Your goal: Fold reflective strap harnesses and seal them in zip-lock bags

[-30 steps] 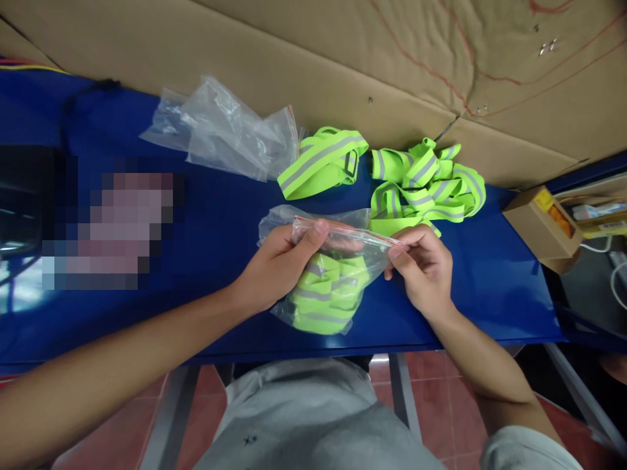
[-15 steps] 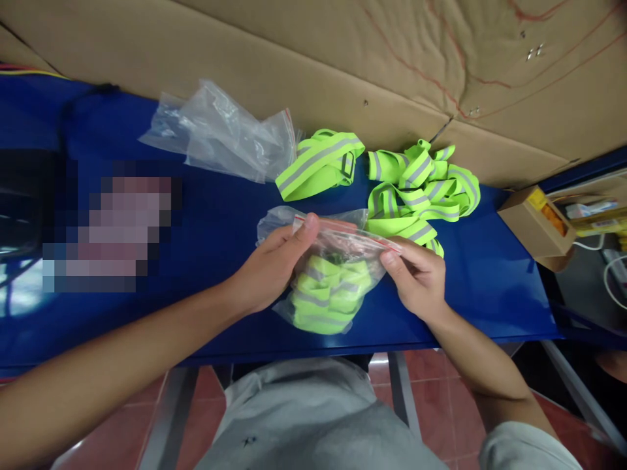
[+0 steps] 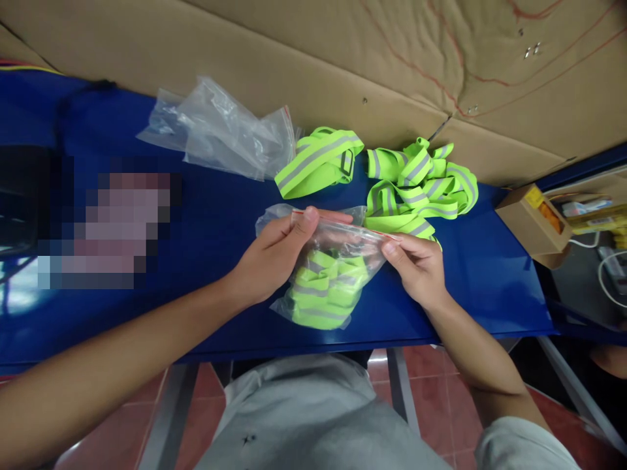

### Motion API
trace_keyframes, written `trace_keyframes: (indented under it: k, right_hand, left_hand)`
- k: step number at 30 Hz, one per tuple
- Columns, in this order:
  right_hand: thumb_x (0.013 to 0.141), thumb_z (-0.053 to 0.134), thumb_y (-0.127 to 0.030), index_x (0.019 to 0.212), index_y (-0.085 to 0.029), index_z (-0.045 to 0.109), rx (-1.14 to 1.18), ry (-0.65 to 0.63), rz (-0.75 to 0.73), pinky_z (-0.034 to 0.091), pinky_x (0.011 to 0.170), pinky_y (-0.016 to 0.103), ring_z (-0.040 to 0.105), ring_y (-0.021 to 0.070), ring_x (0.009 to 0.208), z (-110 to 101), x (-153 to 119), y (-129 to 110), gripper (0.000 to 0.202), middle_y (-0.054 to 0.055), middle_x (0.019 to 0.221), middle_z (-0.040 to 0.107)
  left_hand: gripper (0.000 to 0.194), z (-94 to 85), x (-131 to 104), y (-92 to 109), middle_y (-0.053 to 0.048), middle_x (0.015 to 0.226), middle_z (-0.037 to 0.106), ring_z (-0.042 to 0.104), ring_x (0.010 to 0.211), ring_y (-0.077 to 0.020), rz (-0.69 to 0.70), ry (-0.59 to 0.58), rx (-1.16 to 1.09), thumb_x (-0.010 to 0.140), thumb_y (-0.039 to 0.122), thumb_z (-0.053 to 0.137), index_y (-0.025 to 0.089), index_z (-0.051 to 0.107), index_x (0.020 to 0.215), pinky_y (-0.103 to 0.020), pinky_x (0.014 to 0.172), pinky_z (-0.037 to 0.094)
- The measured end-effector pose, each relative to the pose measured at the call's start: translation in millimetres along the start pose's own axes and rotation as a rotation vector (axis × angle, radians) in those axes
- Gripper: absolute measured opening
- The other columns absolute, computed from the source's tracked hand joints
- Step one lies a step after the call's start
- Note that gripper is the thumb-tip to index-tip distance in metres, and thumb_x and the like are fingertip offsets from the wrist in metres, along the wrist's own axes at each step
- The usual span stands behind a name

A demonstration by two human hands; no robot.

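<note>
A clear zip bag [image 3: 343,236] with a red line along its top edge is held between my two hands, over the front of the blue table. Inside it lies a folded neon-yellow reflective strap [image 3: 327,290] with grey stripes. My left hand [image 3: 281,251] grips the top left of the bag, thumb in front and fingers behind the plastic. At the other end of the red-lined edge, my right hand [image 3: 416,264] pinches the top right corner between thumb and fingers. Another reflective strap [image 3: 318,163] with a black buckle lies folded just beyond the bag.
More reflective straps [image 3: 424,186] are heaped at the back right. Clear plastic bags [image 3: 220,134] lie at the back left, against a brown-covered wall [image 3: 294,72]. A cardboard box [image 3: 533,225] stands at the right end of the blue table [image 3: 494,287]. A dark object [image 3: 19,196] sits far left.
The bag's red-lined top edge looks straighter and more stretched between my hands. My right hand has shifted very slightly up and left; both hands keep their hold.
</note>
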State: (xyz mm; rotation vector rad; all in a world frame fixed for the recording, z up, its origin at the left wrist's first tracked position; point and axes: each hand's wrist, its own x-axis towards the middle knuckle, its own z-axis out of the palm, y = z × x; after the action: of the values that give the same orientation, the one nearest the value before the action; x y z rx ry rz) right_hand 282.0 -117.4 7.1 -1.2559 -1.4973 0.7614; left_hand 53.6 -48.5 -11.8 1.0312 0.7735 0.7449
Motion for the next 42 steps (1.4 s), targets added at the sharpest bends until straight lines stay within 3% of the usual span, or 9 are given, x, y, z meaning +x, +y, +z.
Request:
trace_keyframes:
  k: [9, 15, 17, 20, 23, 26, 33, 37, 42]
  right_hand:
    - [0.102, 0.068, -0.033, 0.075, -0.020, 0.066, -0.046, 0.112, -0.059, 0.052, 0.055, 0.022, 0.060, 0.0093, 0.053, 3.6, -2.2, -0.1, 0.029, -0.003, 0.061, 0.067]
    - [0.102, 0.067, -0.033, 0.072, -0.021, 0.054, -0.155, 0.158, -0.196, 0.041, 0.053, 0.023, 0.051, 0.0091, 0.057, 3.9, -4.4, 8.0, 0.035, -0.004, 0.063, 0.056]
    - [0.102, 0.066, -0.031, 0.075, -0.021, 0.055, -0.134, 0.157, -0.232, 0.042, 0.055, 0.022, 0.051, 0.0087, 0.059, 3.5, -3.5, 10.2, 0.032, -0.004, 0.066, 0.056]
    - [0.103, 0.065, -0.032, 0.086, -0.022, 0.063, -0.105, 0.124, -0.242, 0.046, 0.059, 0.022, 0.056, 0.0095, 0.065, 3.0, -1.9, 10.1, 0.021, -0.003, 0.075, 0.062]
    - [0.101, 0.068, -0.032, 0.094, -0.022, 0.066, -0.081, 0.077, -0.249, 0.049, 0.062, 0.022, 0.061, 0.0102, 0.070, 2.7, -1.2, 7.3, 0.012, -0.002, 0.081, 0.066]
    - [0.099, 0.070, -0.027, 0.094, -0.023, 0.066, -0.062, 0.070, -0.260, 0.050, 0.063, 0.022, 0.061, 0.0100, 0.070, 3.1, -2.1, 5.3, 0.008, -0.002, 0.080, 0.065]
    - [0.097, 0.074, -0.031, 0.092, -0.024, 0.067, -0.128, 0.129, -0.207, 0.050, 0.059, 0.025, 0.062, 0.0112, 0.066, 4.1, -8.0, 8.1, 0.011, -0.002, 0.078, 0.069]
    - [0.099, 0.071, -0.035, 0.094, -0.024, 0.067, -0.166, 0.109, -0.195, 0.049, 0.057, 0.025, 0.060, 0.0113, 0.065, 2.8, -8.4, 7.4, 0.012, -0.001, 0.078, 0.067]
    - [0.099, 0.070, -0.028, 0.097, -0.025, 0.069, -0.093, 0.061, -0.198, 0.049, 0.059, 0.024, 0.061, 0.0107, 0.068, 1.7, -5.2, 3.4, 0.004, -0.001, 0.081, 0.068]
  left_hand:
    - [0.054, -3.2, -2.0, -3.9, -0.008, 0.109, 0.083, 0.080, 0.094, -0.0227, 0.027, 0.042, -0.073, 0.102, 0.065, 0.053, 0.020, 0.078, 0.119, -0.032, 0.083, 0.064]
    - [0.051, 0.1, -6.3, 3.0, -0.006, 0.112, 0.083, 0.078, 0.101, -0.0223, 0.006, -0.063, -0.075, 0.101, 0.065, 0.056, 0.023, 0.077, 0.122, -0.031, 0.088, 0.062]
    - [0.047, 1.3, -7.2, 6.9, -0.005, 0.115, 0.082, 0.077, 0.101, -0.0203, 0.032, -0.119, -0.069, 0.093, 0.057, 0.075, 0.025, 0.075, 0.128, -0.028, 0.088, 0.061]
    - [0.061, 2.1, -8.7, 12.6, -0.003, 0.111, 0.082, 0.075, 0.090, -0.0153, 0.042, -0.146, 0.007, 0.077, 0.038, 0.093, 0.026, 0.073, 0.133, -0.022, 0.078, 0.059]
    - [0.061, 2.0, -10.5, 16.6, -0.003, 0.101, 0.081, 0.070, 0.074, -0.0114, 0.025, -0.147, 0.080, 0.078, 0.038, 0.092, 0.025, 0.072, 0.135, -0.018, 0.064, 0.055]
    - [0.056, 2.0, -11.5, 17.1, -0.003, 0.098, 0.081, 0.069, 0.070, -0.0117, 0.041, -0.131, 0.124, 0.081, 0.041, 0.089, 0.026, 0.074, 0.132, -0.017, 0.058, 0.052]
    - [0.048, 2.3, -10.2, 10.4, -0.007, 0.107, 0.082, 0.077, 0.087, -0.0202, 0.069, -0.075, 0.087, 0.084, 0.044, 0.087, 0.023, 0.076, 0.126, -0.024, 0.071, 0.062]
    - [0.048, 2.7, -10.7, 10.9, -0.006, 0.103, 0.082, 0.076, 0.082, -0.0173, 0.070, -0.071, 0.103, 0.084, 0.041, 0.087, 0.024, 0.076, 0.128, -0.021, 0.067, 0.060]
    - [0.046, 3.7, -11.7, 13.5, -0.003, 0.100, 0.082, 0.074, 0.075, -0.0146, 0.067, -0.107, 0.093, 0.086, 0.040, 0.085, 0.027, 0.075, 0.130, -0.020, 0.062, 0.057]
